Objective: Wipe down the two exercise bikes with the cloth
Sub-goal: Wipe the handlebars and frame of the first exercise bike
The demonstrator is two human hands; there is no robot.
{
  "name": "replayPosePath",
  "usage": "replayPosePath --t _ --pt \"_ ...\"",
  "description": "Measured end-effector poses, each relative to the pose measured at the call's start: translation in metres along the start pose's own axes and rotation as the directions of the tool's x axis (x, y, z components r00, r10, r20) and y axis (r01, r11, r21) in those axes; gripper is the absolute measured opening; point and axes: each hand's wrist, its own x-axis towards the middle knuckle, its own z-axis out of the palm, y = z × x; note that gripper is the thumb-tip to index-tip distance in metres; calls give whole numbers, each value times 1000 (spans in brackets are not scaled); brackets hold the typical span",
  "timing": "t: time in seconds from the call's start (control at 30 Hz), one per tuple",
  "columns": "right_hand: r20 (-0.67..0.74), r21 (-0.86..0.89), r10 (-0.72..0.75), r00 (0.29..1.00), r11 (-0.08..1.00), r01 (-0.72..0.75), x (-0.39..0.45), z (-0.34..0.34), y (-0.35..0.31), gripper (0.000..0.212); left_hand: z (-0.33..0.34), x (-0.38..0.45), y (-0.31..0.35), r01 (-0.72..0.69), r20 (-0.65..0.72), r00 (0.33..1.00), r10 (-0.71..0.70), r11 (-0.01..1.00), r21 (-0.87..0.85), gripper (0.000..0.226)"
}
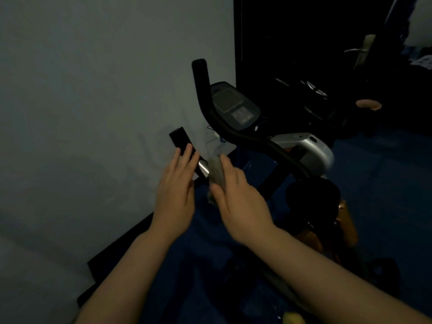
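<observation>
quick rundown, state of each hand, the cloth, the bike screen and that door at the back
left hand: open, fingers straight, on the near handlebar
right hand: grips the cloth
cloth: bunched, pressed on the handlebar
console screen: dark
door: too dark to tell

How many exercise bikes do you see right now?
1 for certain: the exercise bike by the wall, under both hands. Dim shapes in the dark doorway on the right may be a second; too dark to tell.
</observation>
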Motion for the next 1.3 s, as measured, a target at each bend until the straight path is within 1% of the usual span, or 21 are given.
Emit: replayPosePath --t 0.07,0.13,0.17,0.23,0.3,0.43,0.5,0.57,0.6,0.67,0.73,0.8,0.87,0.93,0.97,1.0,1.07,1.13,1.2,1.23,1.3 --pt "70 -126 -25 997 991 34 -8 -3 2 68 -2 1 1 -1 -64 998 -2 999 -33 69" --pt "66 -208 15 998 978 -1 16 2 -10 68 -3 4 6 25 -186 982 -39 997 -76 61" --pt "60 -198 33 998 980 -20 34 7 -19 67 -4 8 9 52 -251 965 -77 993 -105 57" --pt "87 -91 47 995 995 -39 65 10 -32 65 -8 16 13 106 -329 931 -157 980 -167 53" --pt "115 -42 23 993 999 -18 65 8 -28 66 -15 23 14 119 -337 925 -173 977 -175 55" --pt "129 -106 -52 990 992 66 45 5 -17 66 -27 31 5 134 -346 923 -167 984 -119 59" --pt "149 22 15 989 1000 -19 76 12 -24 59 -28 33 8 173 -319 920 -230 965 -197 59" --pt "152 248 41 988 966 -78 97 16 -31 56 -29 32 13 203 -301 915 -270 951 -235 59" --pt "123 299 15 992 953 -51 95 17 -31 56 -29 32 15 211 -295 914 -279 947 -242 59" --pt "78 262 -89 993 963 65 75 16 -24 62 -28 31 19 238 -276 908 -314 932 -275 60" --pt "111 248 -134 985 963 103 65 12 -14 68 -26 30 23 265 -263 893 -365 899 -348 60" --pt "134 366 -152 979 926 93 85 7 -14 62 -22 30 28 280 -268 865 -424 852 -443 57" --pt "102 494 -198 975 860 123 114 5 -24 54 -19 31 30 297 -271 832 -485 801 -520 54" --pt "60 554 -259 964 812 183 125 6 -32 47 -20 33 32 298 -270 807 -525 757 -581 54" --pt "52 570 -257 965 801 183 122 6 -32 42 -21 34 33 298 -263 804 -533 745 -597 53" --pt "52 596 -242 969 786 164 115 6 -29 35 -22 33 34 305 -256 807 -533 746 -593 53" --pt "122 586 -177 977 807 72 99 8 -12 24 -22 33 36 331 -234 820 -522 766 -551 52" --pt "215 533 -129 968 846 -6 106 6 -3 31 -22 31 38 340 -244 821 -516 785 -517 52" --pt "280 528 -115 953 847 -53 132 0 -13 43 -19 33 42 337 -263 814 -518 790 -512 53" --pt "310 554 -111 944 828 -85 142 -3 -21 47 -18 33 44 341 -264 809 -525 786 -516 53" --pt "373 652 -115 921 738 -172 146 -4 -29 49 -13 33 47 359 -259 793 -551 767 -531 53"
